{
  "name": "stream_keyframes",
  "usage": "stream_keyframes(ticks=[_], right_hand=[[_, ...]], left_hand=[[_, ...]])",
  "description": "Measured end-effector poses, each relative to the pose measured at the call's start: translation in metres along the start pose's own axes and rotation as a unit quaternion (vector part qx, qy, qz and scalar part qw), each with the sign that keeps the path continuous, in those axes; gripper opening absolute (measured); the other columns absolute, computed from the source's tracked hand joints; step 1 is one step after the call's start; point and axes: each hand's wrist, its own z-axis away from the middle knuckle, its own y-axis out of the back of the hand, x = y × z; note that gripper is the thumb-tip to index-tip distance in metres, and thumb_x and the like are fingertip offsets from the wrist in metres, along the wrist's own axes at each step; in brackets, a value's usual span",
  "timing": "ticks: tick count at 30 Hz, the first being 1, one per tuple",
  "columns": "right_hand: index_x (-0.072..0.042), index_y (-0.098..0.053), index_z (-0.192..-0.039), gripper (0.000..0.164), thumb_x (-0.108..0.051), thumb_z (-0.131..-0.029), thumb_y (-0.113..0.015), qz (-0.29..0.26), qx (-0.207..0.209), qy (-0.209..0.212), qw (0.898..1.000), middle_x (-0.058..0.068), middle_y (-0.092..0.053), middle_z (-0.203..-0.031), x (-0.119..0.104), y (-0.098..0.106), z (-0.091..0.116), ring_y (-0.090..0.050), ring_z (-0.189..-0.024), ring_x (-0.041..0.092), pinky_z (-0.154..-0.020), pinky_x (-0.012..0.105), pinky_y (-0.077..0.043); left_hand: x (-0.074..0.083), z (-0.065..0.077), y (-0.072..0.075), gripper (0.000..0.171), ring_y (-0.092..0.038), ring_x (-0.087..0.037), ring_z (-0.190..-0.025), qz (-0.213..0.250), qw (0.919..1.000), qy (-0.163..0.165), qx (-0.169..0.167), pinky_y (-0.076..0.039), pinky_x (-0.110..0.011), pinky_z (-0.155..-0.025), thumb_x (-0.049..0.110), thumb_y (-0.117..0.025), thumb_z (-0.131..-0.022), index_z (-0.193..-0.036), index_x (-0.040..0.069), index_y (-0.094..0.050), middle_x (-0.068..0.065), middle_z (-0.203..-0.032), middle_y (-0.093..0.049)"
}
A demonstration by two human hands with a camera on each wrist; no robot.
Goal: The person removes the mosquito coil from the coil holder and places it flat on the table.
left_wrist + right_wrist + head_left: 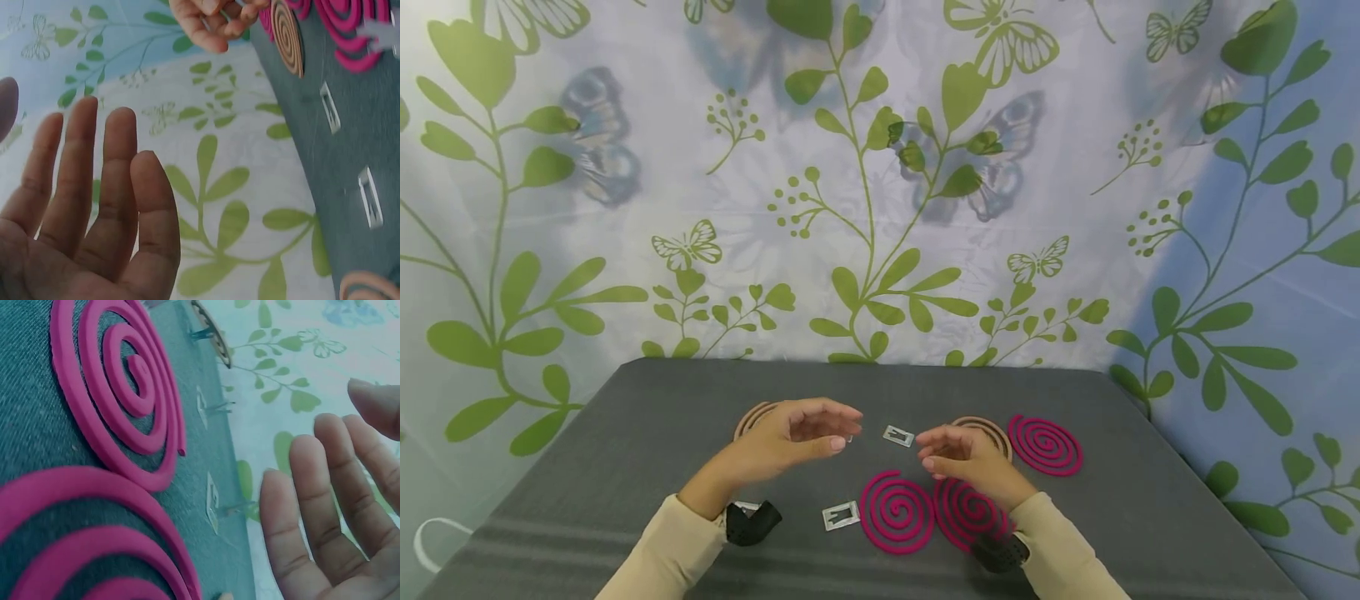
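My left hand (790, 437) hovers above the table with fingers extended, palm turned inward. Across from it, my right hand (970, 462) is also raised, fingers relaxed and slightly bent. Neither holds anything; the left wrist view shows the left palm bare, and the right wrist view shows bare right-hand fingers (309, 481). Below and between them lie a pink mosquito coil (897, 507) and a thin metal coil stand (898, 436). Another pink coil (958, 508) is partly hidden under the right hand and wrist. A tan coil (1004, 442) shows behind the right hand.
A third pink coil (1047, 446) lies at the right. A second tan coil (745, 417) is mostly covered by the left hand. Another metal stand (841, 516) sits near the front, left of the pink coil. A patterned curtain (880, 208) hangs behind the grey table (625, 467).
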Motion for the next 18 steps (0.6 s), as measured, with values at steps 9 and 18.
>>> stream_keyframes(ticks=[9, 18], right_hand=[[0.009, -0.067, -0.133, 0.035, -0.010, -0.104, -0.073, 0.047, 0.015, 0.025, 0.998, 0.034, -0.067, -0.122, -0.002, -0.015, -0.020, -0.070, -0.105, 0.022, -0.091, 0.033, -0.060], [0.009, -0.068, -0.134, 0.035, -0.011, -0.105, -0.072, 0.112, -0.019, 0.027, 0.993, 0.025, -0.072, -0.118, -0.007, -0.023, -0.038, -0.070, -0.102, 0.024, -0.088, 0.030, -0.057]], left_hand=[[-0.010, 0.009, 0.035, 0.040, -0.071, -0.023, -0.124, -0.030, 0.9984, 0.003, 0.049, -0.056, -0.030, -0.102, 0.016, -0.067, -0.109, -0.144, -0.003, -0.064, -0.017, -0.135, -0.071], [-0.038, 0.020, 0.066, 0.033, -0.073, -0.014, -0.119, 0.067, 0.9930, -0.051, 0.083, -0.058, -0.030, -0.101, 0.003, -0.061, -0.109, -0.141, 0.005, -0.068, 0.001, -0.131, -0.075]])
